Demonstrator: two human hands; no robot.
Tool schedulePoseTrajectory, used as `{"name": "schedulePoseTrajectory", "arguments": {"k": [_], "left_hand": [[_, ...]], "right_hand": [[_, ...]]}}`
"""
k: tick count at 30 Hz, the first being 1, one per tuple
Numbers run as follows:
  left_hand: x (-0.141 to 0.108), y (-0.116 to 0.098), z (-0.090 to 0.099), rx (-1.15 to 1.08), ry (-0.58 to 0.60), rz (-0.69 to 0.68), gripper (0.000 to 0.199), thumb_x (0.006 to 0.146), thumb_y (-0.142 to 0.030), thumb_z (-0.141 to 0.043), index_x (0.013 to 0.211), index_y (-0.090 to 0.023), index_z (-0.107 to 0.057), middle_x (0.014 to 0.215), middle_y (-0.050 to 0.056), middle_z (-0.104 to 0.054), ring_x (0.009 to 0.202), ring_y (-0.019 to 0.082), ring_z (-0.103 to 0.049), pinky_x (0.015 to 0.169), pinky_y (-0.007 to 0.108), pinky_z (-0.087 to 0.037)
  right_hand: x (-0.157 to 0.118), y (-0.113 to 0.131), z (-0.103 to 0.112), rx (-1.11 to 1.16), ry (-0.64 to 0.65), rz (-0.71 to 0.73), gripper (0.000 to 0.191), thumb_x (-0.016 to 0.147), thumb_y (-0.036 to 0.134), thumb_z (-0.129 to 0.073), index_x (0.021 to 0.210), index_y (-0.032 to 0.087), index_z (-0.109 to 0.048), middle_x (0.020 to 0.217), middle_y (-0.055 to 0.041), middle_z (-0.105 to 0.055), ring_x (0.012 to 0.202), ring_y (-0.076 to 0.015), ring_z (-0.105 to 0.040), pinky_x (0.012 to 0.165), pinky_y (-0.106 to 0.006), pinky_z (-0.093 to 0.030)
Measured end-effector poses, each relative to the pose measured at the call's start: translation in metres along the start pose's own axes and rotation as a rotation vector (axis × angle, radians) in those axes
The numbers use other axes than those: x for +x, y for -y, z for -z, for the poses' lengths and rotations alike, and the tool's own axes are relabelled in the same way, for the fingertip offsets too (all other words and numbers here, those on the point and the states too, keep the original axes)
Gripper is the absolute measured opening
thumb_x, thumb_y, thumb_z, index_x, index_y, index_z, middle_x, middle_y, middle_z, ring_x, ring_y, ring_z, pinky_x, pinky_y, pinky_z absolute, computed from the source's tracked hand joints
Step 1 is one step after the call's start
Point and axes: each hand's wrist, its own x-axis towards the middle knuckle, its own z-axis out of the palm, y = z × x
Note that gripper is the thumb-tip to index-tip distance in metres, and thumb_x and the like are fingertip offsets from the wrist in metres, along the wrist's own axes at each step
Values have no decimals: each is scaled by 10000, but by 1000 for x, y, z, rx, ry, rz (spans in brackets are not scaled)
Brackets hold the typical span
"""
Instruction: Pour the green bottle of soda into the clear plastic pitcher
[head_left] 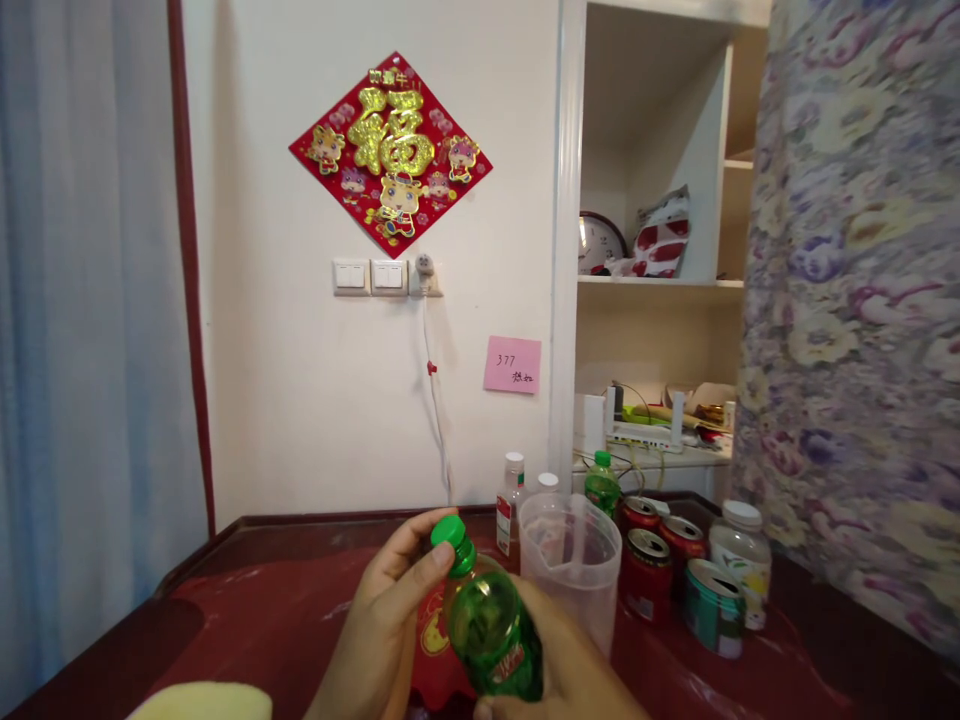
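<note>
A green plastic bottle [487, 625] with a red-lettered label is tilted up and to the left above the red table. My right hand [566, 650] wraps round its body from the right; most of those fingers are hidden behind the bottle. At the neck, my left hand [401, 590] pinches the green bottle cap [448, 532] between thumb and fingers. The cap sits on the bottle's mouth. Just behind my right hand stands a clear plastic pitcher [570, 560].
Several open drink cans, including a teal can [714, 610] and a red can [646, 580], stand right of the pitcher. A white-lidded jar [741, 550], another green bottle [602, 484] and a clear bottle [510, 510] stand nearby. Something pale yellow [206, 702] lies front left.
</note>
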Motion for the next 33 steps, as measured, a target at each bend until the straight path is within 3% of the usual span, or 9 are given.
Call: {"name": "schedulePoseTrajectory", "arguments": {"k": [9, 17, 26, 33], "left_hand": [[2, 2, 0, 225, -21, -21, 406, 699, -338, -836, 1059, -221, -689, 952, 24, -704, 827, 185, -637, 731, 262, -512], [5, 7, 1, 308, 28, 0, 435, 692, -368, -830, 1076, -226, -686, 971, 34, -710, 921, 210, -601, 798, 284, -492], [6, 12, -2, 283, 15, 39, 438, 674, -394, -846, 1046, -205, -716, 969, 60, -712, 917, 222, -614, 781, 294, -501], [7, 16, 0, 292, 68, 44, 404, 719, -366, -828, 1075, -220, -704, 994, 57, -711, 906, 218, -628, 774, 291, -508]], "right_hand": [[1, -26, -10, 78, -45, 7, 787, 606, 453, -813, 1312, 210, -564, 1049, -82, -682, 929, -287, -627, 827, -397, -505], [-8, -42, -6, 119, -79, 32, 798, 616, 396, -820, 1340, 225, -533, 1190, -100, -656, 1069, -322, -610, 920, -425, -482], [-11, -35, 0, -42, -112, 61, 735, 620, 240, -753, 1325, 211, -547, 1246, -119, -652, 1128, -326, -600, 969, -427, -469], [-15, -34, 1, -82, -163, 63, 721, 639, 269, -759, 1329, 223, -555, 1270, -115, -642, 1160, -328, -584, 988, -424, -460]]}}
